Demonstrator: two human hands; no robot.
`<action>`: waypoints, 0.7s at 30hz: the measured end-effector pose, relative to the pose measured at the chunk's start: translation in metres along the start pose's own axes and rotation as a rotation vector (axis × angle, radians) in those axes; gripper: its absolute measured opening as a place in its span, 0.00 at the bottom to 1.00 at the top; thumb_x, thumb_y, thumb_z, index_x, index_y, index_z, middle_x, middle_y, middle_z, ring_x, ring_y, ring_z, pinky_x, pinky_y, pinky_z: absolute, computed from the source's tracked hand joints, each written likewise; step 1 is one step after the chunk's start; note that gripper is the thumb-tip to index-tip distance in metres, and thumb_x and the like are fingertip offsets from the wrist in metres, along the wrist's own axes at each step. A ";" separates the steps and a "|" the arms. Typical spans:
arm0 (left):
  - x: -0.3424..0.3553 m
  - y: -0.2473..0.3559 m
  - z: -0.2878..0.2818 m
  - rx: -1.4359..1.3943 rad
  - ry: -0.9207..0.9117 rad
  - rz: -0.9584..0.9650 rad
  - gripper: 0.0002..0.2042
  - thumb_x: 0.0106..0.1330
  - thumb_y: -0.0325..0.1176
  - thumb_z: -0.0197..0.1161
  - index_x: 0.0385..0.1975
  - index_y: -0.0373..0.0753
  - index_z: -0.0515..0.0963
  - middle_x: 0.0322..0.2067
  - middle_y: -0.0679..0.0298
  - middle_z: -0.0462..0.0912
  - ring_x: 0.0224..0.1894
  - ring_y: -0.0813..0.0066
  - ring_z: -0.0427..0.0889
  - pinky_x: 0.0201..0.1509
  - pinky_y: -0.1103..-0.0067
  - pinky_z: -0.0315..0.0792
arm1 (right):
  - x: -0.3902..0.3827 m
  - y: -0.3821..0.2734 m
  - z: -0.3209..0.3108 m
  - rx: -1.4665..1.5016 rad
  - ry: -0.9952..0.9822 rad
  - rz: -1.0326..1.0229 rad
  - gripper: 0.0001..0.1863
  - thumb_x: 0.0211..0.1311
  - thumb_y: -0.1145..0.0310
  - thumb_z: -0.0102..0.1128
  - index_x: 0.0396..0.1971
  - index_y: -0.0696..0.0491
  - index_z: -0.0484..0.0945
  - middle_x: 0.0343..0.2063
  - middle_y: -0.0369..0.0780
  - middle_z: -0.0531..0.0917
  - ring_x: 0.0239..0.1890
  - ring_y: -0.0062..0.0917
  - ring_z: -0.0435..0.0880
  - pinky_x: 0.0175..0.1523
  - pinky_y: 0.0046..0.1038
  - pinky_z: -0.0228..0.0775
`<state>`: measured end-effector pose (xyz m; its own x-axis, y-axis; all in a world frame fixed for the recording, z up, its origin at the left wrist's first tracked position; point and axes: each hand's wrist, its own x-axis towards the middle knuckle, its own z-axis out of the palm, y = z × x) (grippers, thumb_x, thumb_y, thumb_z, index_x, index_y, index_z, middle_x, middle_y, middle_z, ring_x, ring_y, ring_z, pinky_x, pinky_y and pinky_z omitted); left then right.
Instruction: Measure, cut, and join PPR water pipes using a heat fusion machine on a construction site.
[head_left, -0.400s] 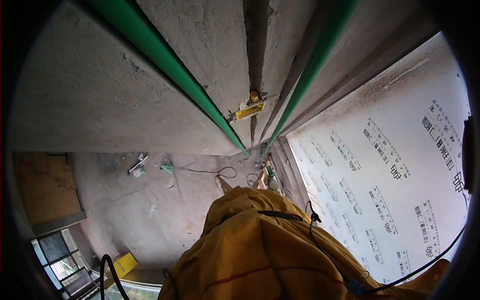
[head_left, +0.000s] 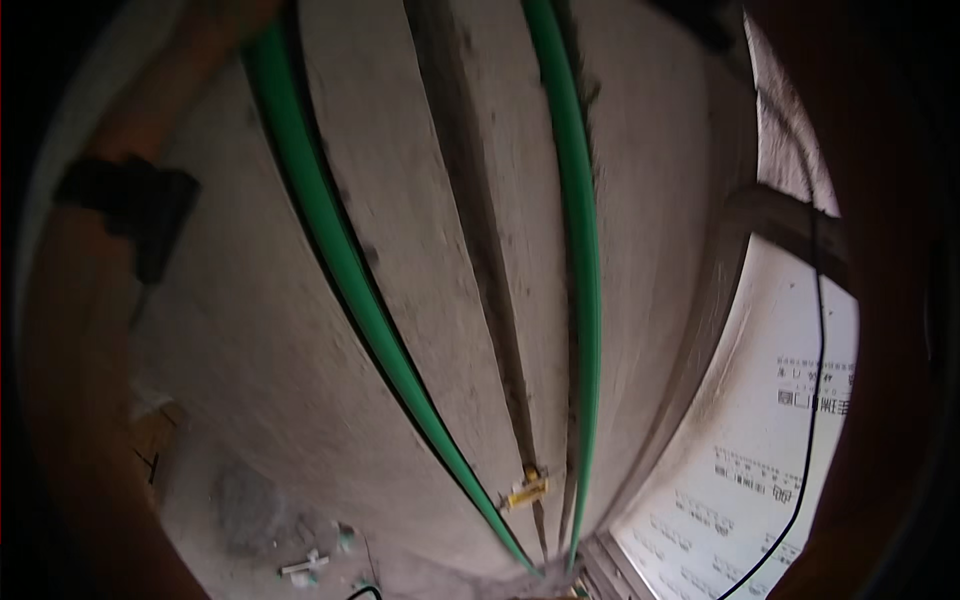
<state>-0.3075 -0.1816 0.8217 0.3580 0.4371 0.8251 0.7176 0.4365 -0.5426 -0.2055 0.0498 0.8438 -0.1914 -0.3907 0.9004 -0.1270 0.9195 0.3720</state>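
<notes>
My left arm rises up the left side, a black strapped device (head_left: 140, 200) at its wrist. My left hand (head_left: 255, 15) reaches the top edge beside the upper end of a green pipe (head_left: 355, 290); its fingers are blurred and cut off. My right arm (head_left: 870, 300) is a dark, raised shape along the right side, its hand out of sight at the top. A second green pipe (head_left: 582, 250) runs down the grooved concrete wall (head_left: 380, 180), right of an empty dark channel (head_left: 470, 220). Low between the pipes sits a small yellow fitting (head_left: 525, 490).
A white printed panel (head_left: 740, 460) stands to the right, crossed by a hanging black cable (head_left: 815, 400). The concrete floor (head_left: 230, 545) with small scattered items (head_left: 303, 565) shows at lower left, near a brown board (head_left: 155, 450).
My view has tilted up the wall, so pipes, fitting and floor sit differently in the picture. Both my arms have come up into view, and my yellow jacket has left it.
</notes>
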 end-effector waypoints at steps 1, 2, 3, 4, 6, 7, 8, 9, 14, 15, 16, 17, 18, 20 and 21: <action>-0.010 -0.022 0.028 0.190 0.053 0.007 0.21 0.69 0.32 0.55 0.60 0.31 0.67 0.55 0.41 0.72 0.56 0.49 0.73 0.60 0.65 0.69 | 0.010 0.007 -0.009 -0.013 0.070 -0.111 0.32 0.65 0.40 0.55 0.32 0.60 0.77 0.18 0.46 0.75 0.22 0.32 0.73 0.28 0.40 0.66; -0.006 -0.026 0.031 0.433 0.053 0.001 0.25 0.69 0.29 0.54 0.65 0.33 0.60 0.60 0.38 0.66 0.63 0.37 0.64 0.67 0.57 0.62 | 0.014 0.006 0.003 0.045 0.163 -0.221 0.27 0.66 0.44 0.57 0.31 0.58 0.78 0.17 0.45 0.75 0.21 0.33 0.73 0.29 0.39 0.66; -0.005 -0.033 0.032 0.437 0.050 -0.019 0.27 0.67 0.29 0.56 0.65 0.33 0.59 0.59 0.39 0.66 0.63 0.38 0.64 0.67 0.57 0.63 | 0.022 0.011 0.001 0.034 0.226 -0.248 0.27 0.66 0.44 0.57 0.31 0.58 0.78 0.17 0.45 0.75 0.21 0.33 0.73 0.29 0.39 0.66; -0.008 -0.020 0.025 0.432 0.034 -0.049 0.30 0.64 0.28 0.59 0.66 0.32 0.57 0.58 0.40 0.67 0.63 0.40 0.64 0.66 0.58 0.64 | 0.020 0.001 -0.005 0.191 0.133 -0.071 0.24 0.64 0.46 0.60 0.31 0.57 0.79 0.19 0.45 0.76 0.22 0.33 0.74 0.30 0.40 0.67; 0.000 -0.009 0.012 0.462 0.070 -0.007 0.30 0.65 0.28 0.59 0.66 0.33 0.57 0.57 0.39 0.67 0.63 0.39 0.65 0.68 0.58 0.63 | 0.019 -0.009 -0.019 0.335 0.051 0.097 0.22 0.63 0.48 0.63 0.32 0.56 0.79 0.20 0.45 0.77 0.24 0.34 0.76 0.31 0.41 0.67; 0.003 -0.005 0.011 0.466 0.074 0.013 0.30 0.65 0.28 0.59 0.66 0.33 0.57 0.56 0.39 0.68 0.62 0.38 0.66 0.69 0.58 0.62 | 0.021 -0.009 -0.021 0.258 0.093 0.110 0.22 0.61 0.49 0.64 0.32 0.56 0.79 0.21 0.44 0.78 0.25 0.32 0.77 0.32 0.39 0.68; 0.002 -0.001 0.011 0.482 0.082 0.023 0.30 0.65 0.28 0.59 0.66 0.33 0.57 0.56 0.39 0.68 0.62 0.38 0.66 0.69 0.58 0.62 | 0.024 -0.009 -0.018 0.182 0.132 0.123 0.21 0.60 0.51 0.66 0.33 0.56 0.80 0.21 0.44 0.79 0.26 0.31 0.79 0.33 0.38 0.69; 0.000 0.003 0.015 0.482 0.118 0.040 0.28 0.64 0.27 0.59 0.65 0.34 0.60 0.56 0.41 0.68 0.61 0.39 0.67 0.67 0.58 0.64 | 0.026 -0.005 -0.006 0.187 0.145 0.116 0.21 0.60 0.51 0.66 0.33 0.56 0.80 0.21 0.44 0.79 0.26 0.31 0.79 0.33 0.38 0.69; 0.009 0.034 0.001 0.407 -0.064 0.378 0.22 0.58 0.27 0.65 0.54 0.40 0.72 0.49 0.53 0.73 0.52 0.52 0.74 0.54 0.62 0.73 | 0.028 0.016 0.011 0.124 0.237 -0.013 0.28 0.58 0.40 0.62 0.41 0.52 0.82 0.28 0.42 0.84 0.33 0.35 0.83 0.40 0.37 0.73; 0.018 0.041 -0.002 0.410 -0.071 0.378 0.22 0.58 0.27 0.65 0.54 0.40 0.72 0.49 0.53 0.73 0.52 0.52 0.74 0.54 0.62 0.73 | 0.029 0.018 0.013 0.154 0.223 -0.006 0.28 0.58 0.41 0.63 0.43 0.51 0.82 0.29 0.42 0.84 0.34 0.34 0.83 0.41 0.37 0.73; 0.033 0.048 -0.004 0.517 0.113 0.418 0.22 0.58 0.29 0.67 0.53 0.41 0.72 0.46 0.54 0.75 0.50 0.53 0.76 0.52 0.63 0.74 | 0.031 0.018 0.014 0.159 0.225 -0.005 0.28 0.58 0.41 0.63 0.43 0.51 0.82 0.29 0.42 0.84 0.34 0.34 0.83 0.41 0.37 0.73; 0.046 0.052 -0.004 0.616 0.304 0.457 0.22 0.57 0.30 0.68 0.52 0.41 0.71 0.43 0.55 0.76 0.48 0.54 0.77 0.50 0.64 0.74 | 0.034 0.026 0.016 0.266 0.250 -0.038 0.27 0.58 0.42 0.63 0.45 0.50 0.82 0.30 0.42 0.84 0.34 0.33 0.83 0.41 0.36 0.72; 0.053 0.048 -0.002 0.620 0.303 0.456 0.22 0.57 0.30 0.68 0.52 0.41 0.71 0.43 0.55 0.76 0.48 0.54 0.77 0.50 0.64 0.74 | 0.036 0.027 0.017 0.379 0.274 -0.078 0.26 0.59 0.44 0.64 0.47 0.50 0.81 0.31 0.42 0.84 0.35 0.32 0.82 0.42 0.35 0.72; 0.064 0.041 0.003 0.475 0.142 0.253 0.23 0.57 0.33 0.70 0.52 0.41 0.70 0.41 0.53 0.78 0.47 0.52 0.79 0.48 0.63 0.75 | 0.040 0.027 0.022 0.269 0.390 -0.128 0.25 0.59 0.46 0.65 0.47 0.50 0.81 0.31 0.42 0.84 0.35 0.30 0.81 0.42 0.34 0.72; 0.062 0.040 0.000 0.478 0.138 0.249 0.23 0.57 0.33 0.70 0.52 0.41 0.70 0.41 0.53 0.78 0.47 0.52 0.79 0.48 0.63 0.75 | 0.039 0.013 0.017 0.161 0.501 -0.175 0.24 0.60 0.48 0.65 0.47 0.50 0.81 0.31 0.42 0.84 0.36 0.29 0.81 0.43 0.32 0.71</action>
<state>-0.2559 -0.1370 0.8512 0.5801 0.4797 0.6584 0.2622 0.6553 -0.7084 -0.2316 0.0460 0.8804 0.3271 -0.4330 0.8399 -0.2701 0.8089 0.5222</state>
